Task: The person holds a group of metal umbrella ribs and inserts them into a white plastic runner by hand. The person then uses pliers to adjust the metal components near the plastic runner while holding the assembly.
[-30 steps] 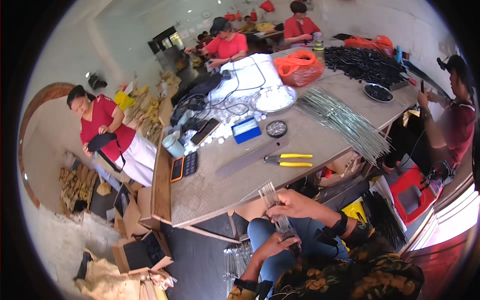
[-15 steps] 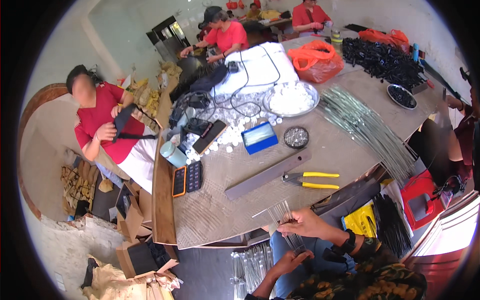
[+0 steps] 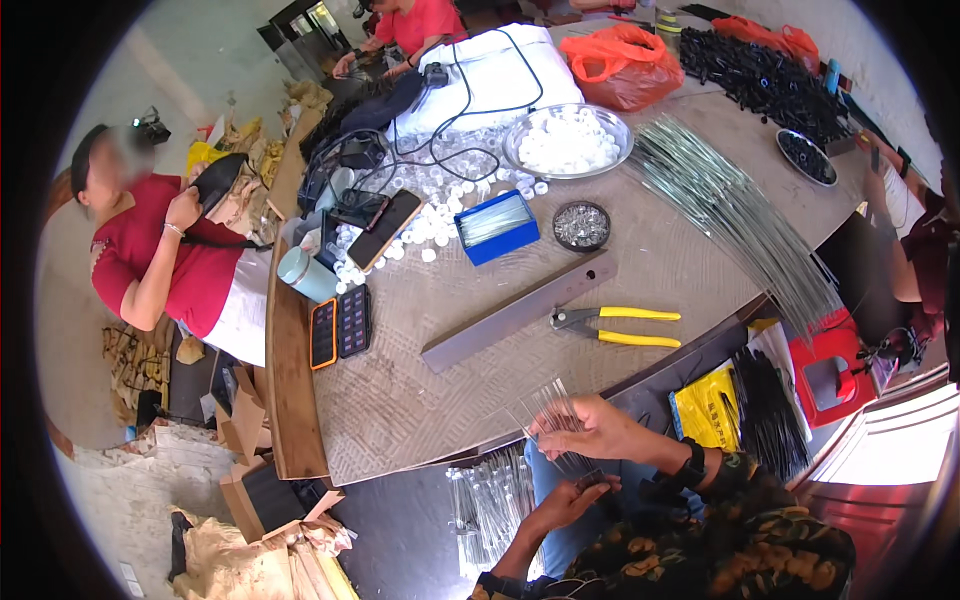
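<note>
My right hand is closed on a fanned bundle of thin clear rods, held just over the near edge of the brown table. My left hand is below it, over my lap, and pinches the lower end of the same bundle; a small dark piece shows at its fingertips. Yellow-handled pliers and a long grey metal bar lie on the table just beyond my hands.
Farther off stand a blue box, a round tin, a metal bowl of white caps and a long sheaf of wires. A person in red stands at the left. Clear tubes lie under the table edge.
The view has tipped down and closer to the table. My hands stay on the rod bundle, now fanned at the table edge. The person in red has lifted a black thing to head height.
</note>
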{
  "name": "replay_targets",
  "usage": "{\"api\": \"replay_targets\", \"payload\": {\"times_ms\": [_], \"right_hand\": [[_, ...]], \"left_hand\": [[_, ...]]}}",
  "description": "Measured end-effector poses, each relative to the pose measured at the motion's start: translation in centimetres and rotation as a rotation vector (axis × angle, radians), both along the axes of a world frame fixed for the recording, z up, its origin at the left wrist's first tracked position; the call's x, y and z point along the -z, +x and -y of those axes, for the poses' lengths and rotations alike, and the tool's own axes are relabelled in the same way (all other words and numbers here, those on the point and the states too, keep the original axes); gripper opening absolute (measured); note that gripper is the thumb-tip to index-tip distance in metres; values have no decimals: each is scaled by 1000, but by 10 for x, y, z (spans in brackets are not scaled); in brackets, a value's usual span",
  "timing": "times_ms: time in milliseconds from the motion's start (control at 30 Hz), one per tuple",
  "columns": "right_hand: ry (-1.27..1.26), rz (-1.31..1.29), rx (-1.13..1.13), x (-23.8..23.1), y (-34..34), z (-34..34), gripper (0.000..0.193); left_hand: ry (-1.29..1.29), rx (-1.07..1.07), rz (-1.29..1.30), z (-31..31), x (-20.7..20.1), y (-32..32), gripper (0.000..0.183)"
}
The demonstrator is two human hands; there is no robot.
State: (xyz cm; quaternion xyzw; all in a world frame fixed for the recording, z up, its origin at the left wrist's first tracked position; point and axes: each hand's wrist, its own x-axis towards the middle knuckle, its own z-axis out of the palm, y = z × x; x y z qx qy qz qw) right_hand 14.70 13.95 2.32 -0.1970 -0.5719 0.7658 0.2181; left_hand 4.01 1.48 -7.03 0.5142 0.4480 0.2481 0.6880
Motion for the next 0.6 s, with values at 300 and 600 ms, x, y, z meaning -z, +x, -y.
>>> {"api": "replay_targets", "payload": {"times_ms": [300,600], "right_hand": [[-158,-83,138,24,-8,8,19],[-157,-74,125,16,-7,-6,21]], "left_hand": [[12,-44,66,-2,13,3,30],[-30,39,-44,-13,4,-1,31]]}}
